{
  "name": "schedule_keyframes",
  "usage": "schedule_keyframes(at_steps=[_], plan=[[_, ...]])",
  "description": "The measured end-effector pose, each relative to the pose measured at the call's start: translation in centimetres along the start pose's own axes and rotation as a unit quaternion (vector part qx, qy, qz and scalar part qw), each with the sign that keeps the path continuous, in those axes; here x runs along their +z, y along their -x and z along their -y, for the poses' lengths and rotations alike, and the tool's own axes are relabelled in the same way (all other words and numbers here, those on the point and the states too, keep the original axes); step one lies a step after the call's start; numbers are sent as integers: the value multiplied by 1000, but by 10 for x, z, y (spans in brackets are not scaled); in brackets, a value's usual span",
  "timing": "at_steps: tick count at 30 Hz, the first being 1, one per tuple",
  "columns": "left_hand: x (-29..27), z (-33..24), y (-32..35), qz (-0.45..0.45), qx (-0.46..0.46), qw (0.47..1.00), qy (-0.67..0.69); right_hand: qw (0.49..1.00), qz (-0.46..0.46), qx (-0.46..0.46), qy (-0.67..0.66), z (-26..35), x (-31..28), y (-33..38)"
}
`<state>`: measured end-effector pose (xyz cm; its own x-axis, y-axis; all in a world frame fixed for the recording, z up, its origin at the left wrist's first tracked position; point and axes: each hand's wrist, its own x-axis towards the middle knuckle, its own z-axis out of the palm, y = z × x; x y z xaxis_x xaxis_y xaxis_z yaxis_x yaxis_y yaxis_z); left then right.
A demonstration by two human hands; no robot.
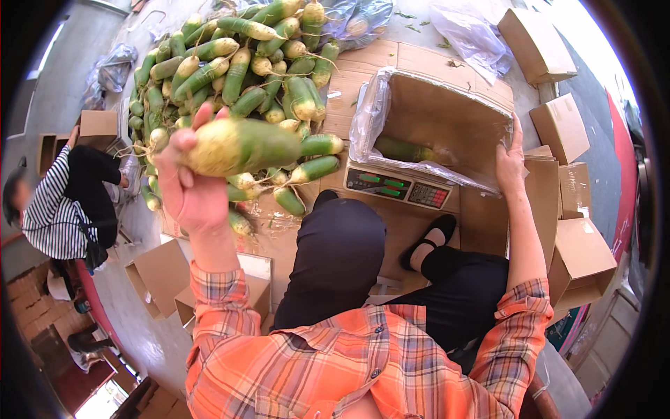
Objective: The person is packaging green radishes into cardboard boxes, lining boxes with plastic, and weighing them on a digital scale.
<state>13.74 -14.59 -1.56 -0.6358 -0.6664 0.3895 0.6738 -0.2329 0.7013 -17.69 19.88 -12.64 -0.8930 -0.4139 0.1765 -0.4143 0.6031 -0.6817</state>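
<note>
My left hand (192, 178) is closed around the pale end of a green radish (244, 145), held up in front of the pile and slightly blurred. My right hand (511, 157) grips the right rim of a plastic-lined cardboard box (447, 105). Inside that box lies one green radish (403, 149) along its near side. The box rests on a digital scale (398, 187) with lit green displays and a keypad. A large heap of green radishes (237, 73) with pale root ends spreads to the far left.
Empty cardboard boxes (534, 45) stand along the right, and more cardboard boxes (159, 276) sit at my left. Flattened cardboard (384, 56) covers the floor. Clear plastic bags (471, 38) lie at the back. A person in a striped top (59, 209) sits at far left.
</note>
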Motion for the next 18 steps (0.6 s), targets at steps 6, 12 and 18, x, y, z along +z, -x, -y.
schedule_keyframes(at_steps=[6,12,18], plan=[[126,107,-72,272,-14,960,-64,999,24,33,-36,18,-8,5],[157,247,-49,525,-218,756,-325,997,30,30,-60,21,-3,6],[138,321,-29,676,-263,492,-482,997,27,19,-64,26,-7,8]])
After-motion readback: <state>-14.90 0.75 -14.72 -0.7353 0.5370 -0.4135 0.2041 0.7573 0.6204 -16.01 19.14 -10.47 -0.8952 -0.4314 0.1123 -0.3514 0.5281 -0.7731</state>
